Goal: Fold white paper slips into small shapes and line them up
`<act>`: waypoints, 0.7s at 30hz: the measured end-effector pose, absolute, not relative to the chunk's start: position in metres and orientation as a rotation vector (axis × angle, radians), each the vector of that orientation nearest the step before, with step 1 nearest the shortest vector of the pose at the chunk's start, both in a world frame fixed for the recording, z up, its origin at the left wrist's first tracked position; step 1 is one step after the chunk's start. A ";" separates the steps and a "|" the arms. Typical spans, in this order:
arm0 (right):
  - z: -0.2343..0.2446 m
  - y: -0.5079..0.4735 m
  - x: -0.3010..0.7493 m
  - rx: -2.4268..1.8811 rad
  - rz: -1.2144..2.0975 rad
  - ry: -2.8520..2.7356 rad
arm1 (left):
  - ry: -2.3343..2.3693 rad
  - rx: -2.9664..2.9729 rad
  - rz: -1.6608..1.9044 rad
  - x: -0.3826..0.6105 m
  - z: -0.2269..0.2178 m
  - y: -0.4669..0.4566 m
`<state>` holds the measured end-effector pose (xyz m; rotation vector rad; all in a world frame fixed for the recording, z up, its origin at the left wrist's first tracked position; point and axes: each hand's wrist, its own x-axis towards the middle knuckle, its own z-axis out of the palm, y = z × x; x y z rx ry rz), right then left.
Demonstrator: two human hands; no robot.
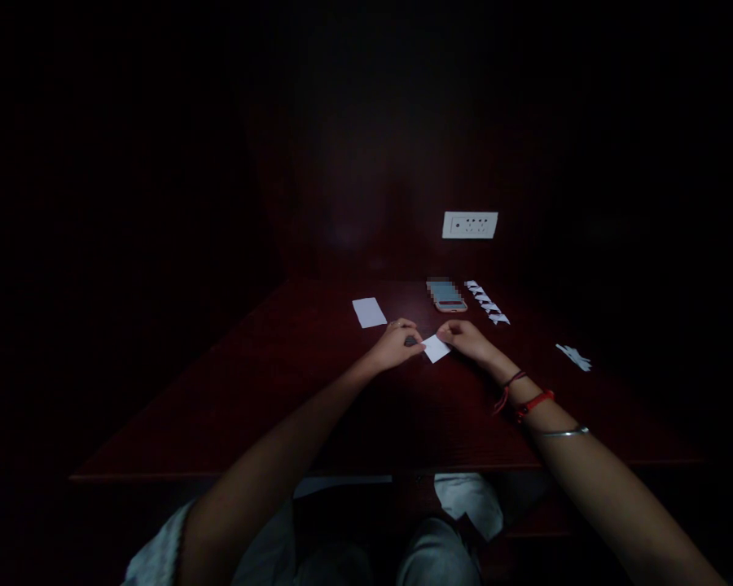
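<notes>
A small white piece of paper is held between my two hands, just above or on the dark red table. My left hand pinches its left edge, and a small dark thing shows by the fingers, too dim to name. My right hand grips the paper's upper right side between thumb and fingers. A white paper sheet lies flat beyond my left hand. Past my right hand lies a row of small folded white paper pieces.
The dark red table reaches to a wall with a white socket plate. A phone lies at the back. Thin white paper strips lie on the right. The table's front edge is near my forearms.
</notes>
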<state>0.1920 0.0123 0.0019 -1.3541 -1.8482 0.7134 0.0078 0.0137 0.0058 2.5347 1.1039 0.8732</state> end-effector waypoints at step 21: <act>0.020 -0.006 0.182 -1.082 0.170 -2.169 | 1.041 2.354 1.080 0.009 0.010 0.015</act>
